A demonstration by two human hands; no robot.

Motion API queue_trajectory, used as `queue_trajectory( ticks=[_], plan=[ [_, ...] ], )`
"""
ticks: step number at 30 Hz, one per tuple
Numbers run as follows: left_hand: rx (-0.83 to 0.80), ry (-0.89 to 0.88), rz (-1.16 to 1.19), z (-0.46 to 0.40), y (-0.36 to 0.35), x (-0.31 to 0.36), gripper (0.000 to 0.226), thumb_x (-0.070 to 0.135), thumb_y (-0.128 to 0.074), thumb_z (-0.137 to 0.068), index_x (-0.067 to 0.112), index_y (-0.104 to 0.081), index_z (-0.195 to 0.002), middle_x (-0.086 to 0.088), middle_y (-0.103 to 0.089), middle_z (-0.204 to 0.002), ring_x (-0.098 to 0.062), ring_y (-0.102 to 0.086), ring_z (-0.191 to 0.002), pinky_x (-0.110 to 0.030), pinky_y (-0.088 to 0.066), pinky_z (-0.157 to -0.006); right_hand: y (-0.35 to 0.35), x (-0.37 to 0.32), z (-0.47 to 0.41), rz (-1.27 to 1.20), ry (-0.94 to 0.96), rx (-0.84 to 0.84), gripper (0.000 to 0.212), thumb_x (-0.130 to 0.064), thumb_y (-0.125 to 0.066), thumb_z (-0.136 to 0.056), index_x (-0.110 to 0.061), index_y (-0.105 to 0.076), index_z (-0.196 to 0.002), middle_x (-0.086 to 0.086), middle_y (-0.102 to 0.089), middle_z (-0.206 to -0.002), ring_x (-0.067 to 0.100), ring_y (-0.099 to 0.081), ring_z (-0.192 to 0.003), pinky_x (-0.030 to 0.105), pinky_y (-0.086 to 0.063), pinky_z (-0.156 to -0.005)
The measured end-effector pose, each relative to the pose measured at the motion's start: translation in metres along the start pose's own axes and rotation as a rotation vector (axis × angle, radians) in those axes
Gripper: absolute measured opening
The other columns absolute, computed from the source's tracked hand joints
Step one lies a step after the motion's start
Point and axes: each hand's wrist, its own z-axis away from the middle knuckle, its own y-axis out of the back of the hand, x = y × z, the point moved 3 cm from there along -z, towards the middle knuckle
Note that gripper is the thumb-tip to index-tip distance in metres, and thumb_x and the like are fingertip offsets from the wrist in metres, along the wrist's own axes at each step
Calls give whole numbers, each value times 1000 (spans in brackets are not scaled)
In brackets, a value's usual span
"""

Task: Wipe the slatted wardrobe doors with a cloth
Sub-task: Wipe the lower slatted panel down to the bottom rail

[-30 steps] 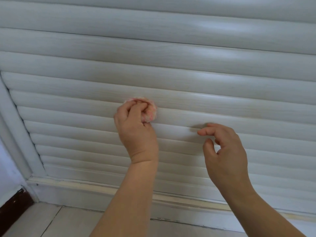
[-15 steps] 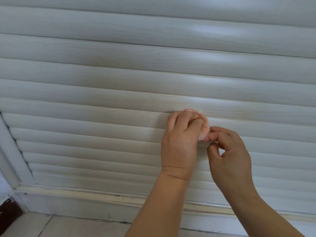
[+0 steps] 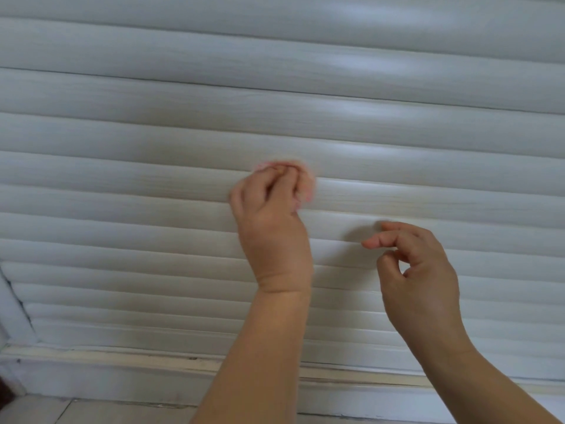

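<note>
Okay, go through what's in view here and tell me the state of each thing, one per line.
Left hand: grips the cloth, pressed to a slat.
Cloth: pink, bunched, blurred.
Right hand: holds nothing, fingers loosely curled.
Slatted door: closed.

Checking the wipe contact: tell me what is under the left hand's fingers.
A bunched pink cloth shows past the curled fingers of the left hand, against a white wardrobe slat. Most of the cloth is covered.

A room in a home, likely a bedroom: a white slatted wardrobe door (image 3: 275,117) with wood-grain finish fills the view, set above a worn white base rail (image 3: 122,371) and pale floor tiles (image 3: 91,413).
</note>
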Motion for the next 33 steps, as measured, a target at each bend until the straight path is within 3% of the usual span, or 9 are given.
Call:
queue_trajectory(
  ticks=[5,8,10,14,18,20,23,29,33],
  plan=[
    [-214,-272,-86,28,-7,23,24,20,-53,-90,39,-65,-79,19,-57,-90,-11,-52,-98,-25,-45,-85,-7,4,0,20,16,24,48,6,-51,-82,-40,-59,-76,-14,-55,-106,9,-47,-107,20,-35,-76],
    [-308,-366,-103,38,-4,16,22,12,-57,-80,20,-72,-94,2,-66,-98,-19,-48,-101,-32,-46,-85,-11,3,2,34,20,33,50,6,-52,-82,-43,-57,-75,-15,-55,-105,6,-45,-105,8,-33,-73],
    [-326,-326,-72,29,0,7,25,12,-58,-77,12,-71,-98,2,-62,-103,-20,-46,-99,-27,-44,-83,-12,2,2,23,8,27,50,6,-51,-81,-43,-58,-74,-16,-54,-105,6,-45,-105,4,-31,-72],
    [-103,-130,-84,-1,19,-11,36,-1,-67,-69,11,-71,-103,1,-59,-104,-22,-46,-95,-16,-38,-85,-14,0,2,-11,-17,0,48,6,-49,-82,-40,-59,-74,-23,-51,-104,2,-43,-106,-1,-31,-72],
    [28,72,23,-7,15,-21,37,4,-55,-73,15,-69,-105,5,-54,-100,-32,-53,-95,-40,-51,-80,-7,6,0,-28,-39,22,48,7,-47,-83,-39,-60,-74,-26,-50,-105,-2,-42,-106,0,-32,-75],
    [28,42,-37,5,11,-17,34,3,-58,-74,13,-70,-103,-3,-60,-97,-30,-50,-91,-28,-45,-83,-4,10,-1,-27,-46,26,49,7,-47,-83,-39,-59,-74,-26,-50,-103,-5,-42,-104,-1,-31,-76],
    [3,-29,-78,24,10,-14,28,0,-59,-76,9,-71,-99,-13,-64,-93,-25,-46,-90,-21,-37,-82,-4,13,1,-25,-46,33,47,7,-47,-82,-37,-60,-75,-25,-50,-102,-7,-41,-104,-3,-28,-79],
    [-213,-46,-31,55,6,-5,27,9,-58,-77,13,-72,-100,-5,-64,-92,-19,-46,-88,-9,-33,-83,-13,13,7,-94,-35,79,33,-7,-43,-80,-35,-60,-88,-18,-55,-93,4,-53,-85,4,-36,-72],
    [-449,345,238,57,5,21,23,14,-65,-84,31,-69,-98,14,-54,-97,-5,-59,-84,-19,-51,-68,-23,0,13,-256,-115,-45,20,-28,-44,-98,-37,-62,-105,-15,-63,-100,5,-60,-90,25,-51,-75]
  ],
)
